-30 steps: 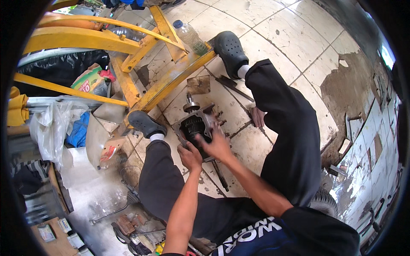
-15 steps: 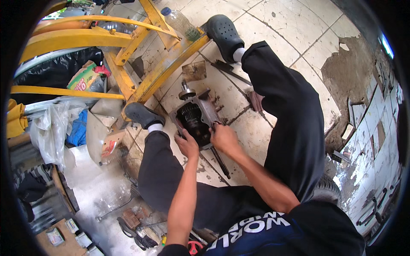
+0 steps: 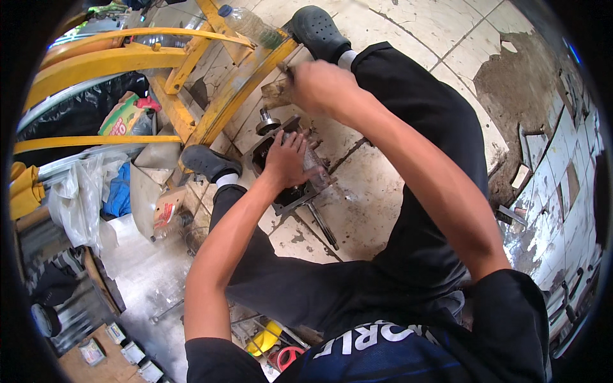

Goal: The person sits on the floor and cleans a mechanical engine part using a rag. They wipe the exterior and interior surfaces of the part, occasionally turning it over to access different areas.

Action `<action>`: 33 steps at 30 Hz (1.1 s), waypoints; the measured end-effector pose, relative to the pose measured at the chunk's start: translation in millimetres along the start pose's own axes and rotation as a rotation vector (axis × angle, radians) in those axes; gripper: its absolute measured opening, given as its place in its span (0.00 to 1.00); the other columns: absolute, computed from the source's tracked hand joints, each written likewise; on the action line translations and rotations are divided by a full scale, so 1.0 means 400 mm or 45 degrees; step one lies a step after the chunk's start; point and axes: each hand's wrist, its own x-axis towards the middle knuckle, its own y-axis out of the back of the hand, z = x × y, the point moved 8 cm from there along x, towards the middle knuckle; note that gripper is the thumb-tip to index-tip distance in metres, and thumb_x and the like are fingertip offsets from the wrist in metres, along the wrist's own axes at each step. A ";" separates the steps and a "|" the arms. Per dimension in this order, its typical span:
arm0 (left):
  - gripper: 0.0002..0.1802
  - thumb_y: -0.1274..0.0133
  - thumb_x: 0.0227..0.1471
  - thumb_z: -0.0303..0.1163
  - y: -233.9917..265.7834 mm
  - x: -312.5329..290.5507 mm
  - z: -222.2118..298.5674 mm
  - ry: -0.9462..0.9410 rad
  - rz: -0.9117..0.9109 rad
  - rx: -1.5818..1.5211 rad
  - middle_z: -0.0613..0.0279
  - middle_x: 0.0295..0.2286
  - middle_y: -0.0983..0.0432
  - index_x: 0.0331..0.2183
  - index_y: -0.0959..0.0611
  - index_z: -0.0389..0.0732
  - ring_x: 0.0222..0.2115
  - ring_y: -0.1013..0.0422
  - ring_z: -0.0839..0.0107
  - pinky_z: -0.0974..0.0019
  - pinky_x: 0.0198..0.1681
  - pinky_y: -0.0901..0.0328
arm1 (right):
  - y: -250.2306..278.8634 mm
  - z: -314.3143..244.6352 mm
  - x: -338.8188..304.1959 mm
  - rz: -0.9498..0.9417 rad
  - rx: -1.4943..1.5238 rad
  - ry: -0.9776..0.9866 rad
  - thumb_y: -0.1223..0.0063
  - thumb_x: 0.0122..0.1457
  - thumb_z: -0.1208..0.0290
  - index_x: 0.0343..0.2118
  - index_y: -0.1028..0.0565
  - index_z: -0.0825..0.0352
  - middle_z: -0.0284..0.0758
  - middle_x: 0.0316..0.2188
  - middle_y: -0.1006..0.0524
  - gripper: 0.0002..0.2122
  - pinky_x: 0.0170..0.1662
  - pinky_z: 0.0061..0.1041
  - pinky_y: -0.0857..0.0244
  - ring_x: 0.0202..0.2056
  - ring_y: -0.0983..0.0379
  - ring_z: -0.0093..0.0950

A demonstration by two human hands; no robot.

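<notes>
A grey metal gearbox housing (image 3: 294, 201) lies on the tiled floor between my legs. A shaft with a round collar (image 3: 267, 123) sticks out of its far end, and a long thin shaft (image 3: 323, 226) from its near end. My left hand (image 3: 285, 161) lies across the housing, fingers stretched out and thumb spread, covering part of the dark opening. Beyond the housing my right hand (image 3: 324, 88) is raised and closed, blurred by motion. A dark end pokes out at its left side; the rest is hidden. Just below it shows a brownish block (image 3: 276, 94).
A yellow metal frame (image 3: 246, 86) stands at the far left, with a plastic bottle (image 3: 252, 25) beside it. Plastic bags (image 3: 80, 191) and a carton (image 3: 167, 207) lie left. Broken flooring (image 3: 514, 83) is at the right. Tools (image 3: 265, 338) lie near my left elbow.
My right hand has left the housing's near side and moved up, closed, beyond its far end. My left hand has shifted from the housing's left edge onto its top.
</notes>
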 end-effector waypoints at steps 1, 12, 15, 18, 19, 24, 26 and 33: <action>0.52 0.69 0.54 0.71 0.003 0.003 0.019 -0.012 0.015 0.013 0.50 0.60 0.40 0.58 0.33 0.31 0.62 0.46 0.59 0.52 0.66 0.59 | -0.020 0.011 -0.015 -0.064 -0.056 0.037 0.50 0.53 0.69 0.37 0.21 0.69 0.48 0.37 0.20 0.12 0.43 0.40 0.28 0.41 0.22 0.44; 0.42 0.52 0.48 0.66 0.062 -0.034 0.120 -0.278 -0.305 -0.731 0.51 0.47 0.26 0.47 0.21 0.36 0.50 0.31 0.55 0.55 0.60 0.45 | -0.086 -0.034 -0.091 -0.328 -0.190 0.288 0.51 0.51 0.73 0.32 0.19 0.69 0.46 0.36 0.19 0.10 0.42 0.38 0.28 0.40 0.21 0.42; 0.41 0.50 0.45 0.67 0.090 -0.010 0.077 -0.157 0.203 -0.676 0.51 0.38 0.21 0.39 0.17 0.34 0.44 0.26 0.60 0.55 0.55 0.40 | -0.075 -0.047 -0.104 -0.315 -0.255 0.339 0.51 0.52 0.72 0.32 0.18 0.68 0.45 0.36 0.19 0.10 0.42 0.37 0.28 0.40 0.21 0.40; 0.39 0.48 0.44 0.65 0.106 -0.033 0.105 -0.251 0.634 -0.449 0.49 0.37 0.21 0.36 0.16 0.34 0.43 0.26 0.60 0.54 0.48 0.35 | -0.081 -0.054 -0.102 -0.296 -0.309 0.368 0.50 0.52 0.71 0.33 0.18 0.67 0.44 0.36 0.19 0.10 0.41 0.37 0.28 0.40 0.21 0.39; 0.39 0.48 0.45 0.65 0.096 -0.039 0.129 -0.269 0.627 -0.422 0.48 0.36 0.21 0.35 0.16 0.34 0.43 0.26 0.60 0.54 0.46 0.34 | -0.082 -0.052 -0.098 -0.281 -0.325 0.373 0.49 0.53 0.71 0.33 0.18 0.67 0.44 0.36 0.19 0.10 0.41 0.37 0.28 0.40 0.21 0.39; 0.36 0.47 0.45 0.63 0.020 -0.013 0.200 -0.200 0.053 -0.605 0.45 0.35 0.22 0.33 0.16 0.34 0.41 0.26 0.57 0.55 0.43 0.32 | -0.037 -0.034 -0.093 -0.207 -0.407 0.315 0.51 0.54 0.71 0.35 0.19 0.66 0.43 0.35 0.19 0.11 0.40 0.37 0.27 0.39 0.20 0.39; 0.35 0.47 0.46 0.62 0.065 0.012 0.180 -0.104 -0.216 -0.913 0.43 0.34 0.22 0.31 0.17 0.34 0.40 0.25 0.55 0.55 0.45 0.32 | -0.016 -0.031 -0.090 -0.159 -0.428 0.316 0.51 0.53 0.71 0.34 0.19 0.66 0.43 0.35 0.19 0.10 0.40 0.37 0.27 0.38 0.20 0.39; 0.34 0.50 0.52 0.55 0.018 0.076 -0.004 0.003 0.351 -0.207 0.48 0.52 0.31 0.47 0.24 0.34 0.57 0.38 0.59 0.46 0.58 0.46 | -0.001 -0.043 -0.085 -0.146 -0.420 0.387 0.47 0.52 0.70 0.32 0.19 0.66 0.41 0.31 0.18 0.09 0.36 0.37 0.26 0.36 0.20 0.38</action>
